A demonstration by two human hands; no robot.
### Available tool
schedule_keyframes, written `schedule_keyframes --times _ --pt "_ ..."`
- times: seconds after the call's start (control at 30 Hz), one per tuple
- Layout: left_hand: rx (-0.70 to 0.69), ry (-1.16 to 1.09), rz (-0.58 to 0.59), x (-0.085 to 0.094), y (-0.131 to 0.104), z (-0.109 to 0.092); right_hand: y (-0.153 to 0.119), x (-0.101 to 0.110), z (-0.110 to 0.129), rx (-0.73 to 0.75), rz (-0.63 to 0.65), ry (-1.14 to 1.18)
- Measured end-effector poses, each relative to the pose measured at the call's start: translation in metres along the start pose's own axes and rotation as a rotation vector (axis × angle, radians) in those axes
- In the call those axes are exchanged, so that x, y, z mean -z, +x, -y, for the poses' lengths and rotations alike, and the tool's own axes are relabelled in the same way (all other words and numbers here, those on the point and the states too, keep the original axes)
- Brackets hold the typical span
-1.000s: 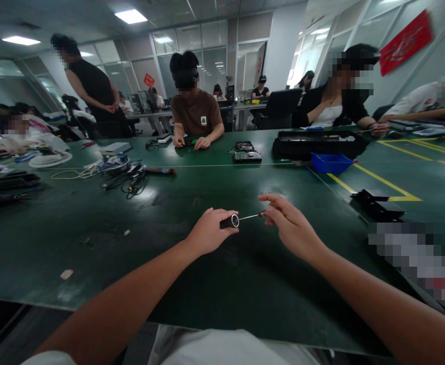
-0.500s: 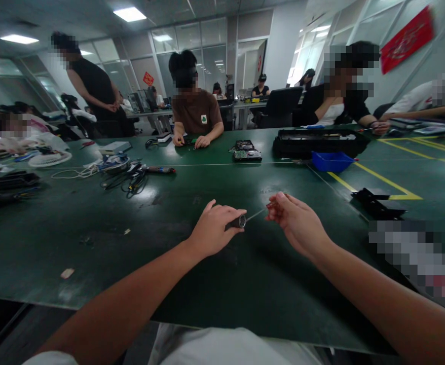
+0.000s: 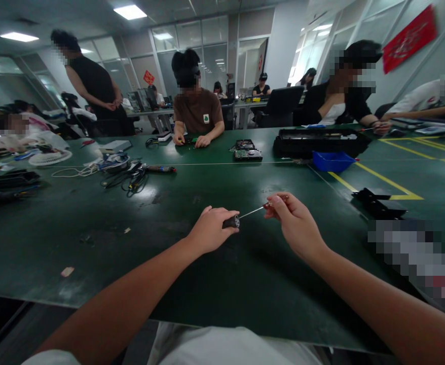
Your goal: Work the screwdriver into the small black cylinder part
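My left hand (image 3: 209, 229) is closed round a short dark cylinder (image 3: 230, 222), whose round end faces right; what kind of part it is I cannot make out. Between thumb and fingers, my right hand (image 3: 296, 218) pinches a screwdriver (image 3: 252, 212) with a thin metal shaft; its handle is mostly hidden by the fingers and looks reddish. The shaft slants down to the left, its tip at or close to the cylinder's end; whether it touches I cannot tell. Both hands are above the green table (image 3: 192, 299).
A blue bin (image 3: 332, 161) and a long black housing (image 3: 319, 143) stand at the back right. Black bracket-like parts (image 3: 378, 204) lie at the right. Cables (image 3: 131, 180) are bunched at the left. Opposite sits a person (image 3: 198, 114) handling small parts, near opened drive-like devices (image 3: 247, 151).
My left hand and the cylinder have shifted slightly left. My right fingers have turned round the screwdriver, and more of its shaft now shows.
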State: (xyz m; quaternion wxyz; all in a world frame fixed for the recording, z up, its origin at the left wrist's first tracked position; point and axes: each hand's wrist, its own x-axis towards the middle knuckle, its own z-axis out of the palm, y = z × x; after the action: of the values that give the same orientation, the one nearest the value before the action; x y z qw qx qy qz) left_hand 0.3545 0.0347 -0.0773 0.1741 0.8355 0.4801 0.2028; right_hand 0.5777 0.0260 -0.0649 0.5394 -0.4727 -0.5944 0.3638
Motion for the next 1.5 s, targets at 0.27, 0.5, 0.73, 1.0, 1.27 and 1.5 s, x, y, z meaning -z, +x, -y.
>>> schedule_keyframes --times 0.27,0.5,0.73,1.0,1.27,1.5 --pt "0.007 0.0 0.007 0.0 0.0 0.0 -0.005 -0.001 0.007 0.071 0.062 -0.188" --pt "0.005 -0.001 0.01 0.0 0.001 0.0 -0.006 0.0 0.003 0.105 0.084 -0.184" --pt "-0.008 0.002 0.025 -0.002 0.001 0.002 -0.006 0.0 0.003 0.122 0.104 -0.262" --pt "-0.014 -0.009 0.012 -0.001 0.001 0.002 -0.007 -0.001 0.004 0.132 0.065 -0.303" --pt "-0.031 0.003 0.004 -0.003 0.0 0.003 -0.011 0.0 0.007 0.156 0.111 -0.222" --pt "-0.006 0.006 0.009 -0.002 0.001 0.002 -0.008 -0.001 0.001 0.183 0.117 -0.325"
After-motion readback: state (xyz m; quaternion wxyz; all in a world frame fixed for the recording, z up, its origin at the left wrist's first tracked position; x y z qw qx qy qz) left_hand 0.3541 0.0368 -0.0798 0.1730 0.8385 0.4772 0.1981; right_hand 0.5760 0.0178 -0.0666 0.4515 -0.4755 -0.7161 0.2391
